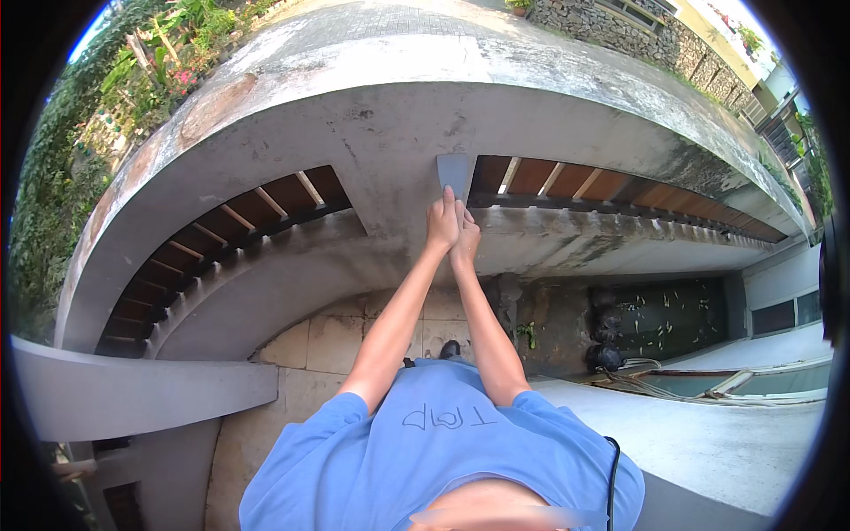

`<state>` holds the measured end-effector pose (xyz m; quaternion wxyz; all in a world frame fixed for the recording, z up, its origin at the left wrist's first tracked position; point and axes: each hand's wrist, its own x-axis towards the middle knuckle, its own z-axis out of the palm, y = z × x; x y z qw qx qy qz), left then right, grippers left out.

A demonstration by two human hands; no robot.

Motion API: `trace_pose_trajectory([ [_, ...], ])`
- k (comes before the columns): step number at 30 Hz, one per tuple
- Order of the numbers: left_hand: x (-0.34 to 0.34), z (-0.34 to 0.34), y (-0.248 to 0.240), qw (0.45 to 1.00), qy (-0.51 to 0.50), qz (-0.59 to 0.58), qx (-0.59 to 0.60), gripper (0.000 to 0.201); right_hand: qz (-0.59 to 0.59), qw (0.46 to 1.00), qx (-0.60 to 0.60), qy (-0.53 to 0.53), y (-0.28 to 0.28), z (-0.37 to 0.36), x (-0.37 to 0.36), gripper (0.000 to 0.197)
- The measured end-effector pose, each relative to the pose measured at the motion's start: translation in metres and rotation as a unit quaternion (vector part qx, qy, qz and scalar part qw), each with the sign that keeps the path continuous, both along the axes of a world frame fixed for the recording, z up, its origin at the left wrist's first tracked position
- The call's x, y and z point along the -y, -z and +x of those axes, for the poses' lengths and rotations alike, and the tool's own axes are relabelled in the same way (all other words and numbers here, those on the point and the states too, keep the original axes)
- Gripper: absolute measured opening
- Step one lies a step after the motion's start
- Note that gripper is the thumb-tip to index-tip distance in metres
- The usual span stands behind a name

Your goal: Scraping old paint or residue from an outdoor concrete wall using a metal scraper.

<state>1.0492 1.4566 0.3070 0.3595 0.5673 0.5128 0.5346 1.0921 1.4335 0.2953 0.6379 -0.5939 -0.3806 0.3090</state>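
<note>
Concrete wall (403, 199): grey, stained, bent into an arc by the lens; most of the upper view is filled by it, its broad top surface lit brightly.
Blue shirt (381, 469): worn by the person, seen from above, dark markings on the chest.
Greenery (40, 230): massed along the far left edge, beyond the wall.
Openings: a left slatted opening (210, 241) and a right slatted opening (602, 188) are set in the wall, brown panels split by bright gaps; a plain upright section is left between them.
Tiled floor (332, 341): pale, seen below the wall and left of the feet.
Basin (664, 310): at right, dark inside, scattered with small yellowish bits.
Left hand (443, 223): raised at the plain section, forearm straight; fingers closed, one laid lengthwise against the blade, the lower end of which is gripped.
Right hand (467, 239): pressed against the left hand, slightly lower; fingers curled in, the same tool held jointly; exact finger placement is partly hidden.
Flat grey blade (452, 170): projected upward from the fingertips, wider at the top, held in front of the plain section just left of the right slatted opening; handle covered by the hands; wall contact cannot be told.
Dark shoe (451, 349): seen just past the shirt hem.
</note>
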Motion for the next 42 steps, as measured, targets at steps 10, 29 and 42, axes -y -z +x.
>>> trace_pose_trajectory([
  [10, 0.003, 0.000, 0.000, 0.999, 0.021, -0.020, 0.033, 0.075, -0.072, 0.996, -0.008, -0.047, 0.008, 0.007, 0.002, 0.052],
  [29, -0.008, -0.018, -0.054, 0.965, 0.206, 0.017, 0.163, 0.067, 0.033, 0.994, 0.025, -0.104, -0.045, 0.010, -0.004, 0.050],
  [42, -0.017, -0.018, -0.068, 0.986, 0.137, 0.088, 0.041, 0.060, 0.114, 0.989, 0.043, -0.080, -0.039, 0.006, -0.024, 0.051],
])
